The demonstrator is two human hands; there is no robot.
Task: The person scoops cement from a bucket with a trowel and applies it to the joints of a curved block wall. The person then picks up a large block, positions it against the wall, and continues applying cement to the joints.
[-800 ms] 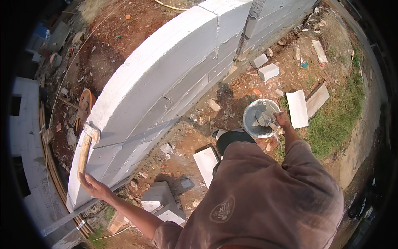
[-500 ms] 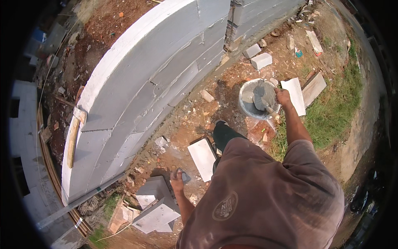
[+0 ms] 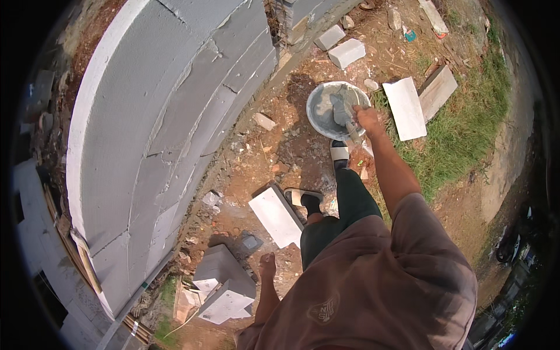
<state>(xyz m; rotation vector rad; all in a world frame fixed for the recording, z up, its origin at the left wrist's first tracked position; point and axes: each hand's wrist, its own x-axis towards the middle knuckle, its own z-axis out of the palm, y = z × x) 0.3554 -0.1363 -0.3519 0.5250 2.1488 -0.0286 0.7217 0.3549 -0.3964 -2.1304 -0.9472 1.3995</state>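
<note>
A round bucket (image 3: 313,118) of grey mortar stands at my right, tilted a little. My right hand (image 3: 367,118) is closed on its near right rim. A trowel (image 3: 339,114) lies in the bucket, its blade smeared with mortar and its handle (image 3: 353,132) over the edge near my foot. My left hand (image 3: 267,265) hangs low at my left side with the fingers curled, and I see nothing in it. Close to it are a stack of grey blocks (image 3: 224,280) and a small grey lump (image 3: 252,241).
A curved wall of grey blocks (image 3: 146,111) runs along my left. A white block (image 3: 275,216) lies by my feet. Farther right are a white slab (image 3: 404,109) and a board (image 3: 438,93) on the grass. Two pale blocks (image 3: 347,53) lie near the wall's far end.
My right hand has shifted the bucket a little left, with the trowel in it. My feet have stepped into fuller view, and my left hand has drawn back from the small grey lump.
</note>
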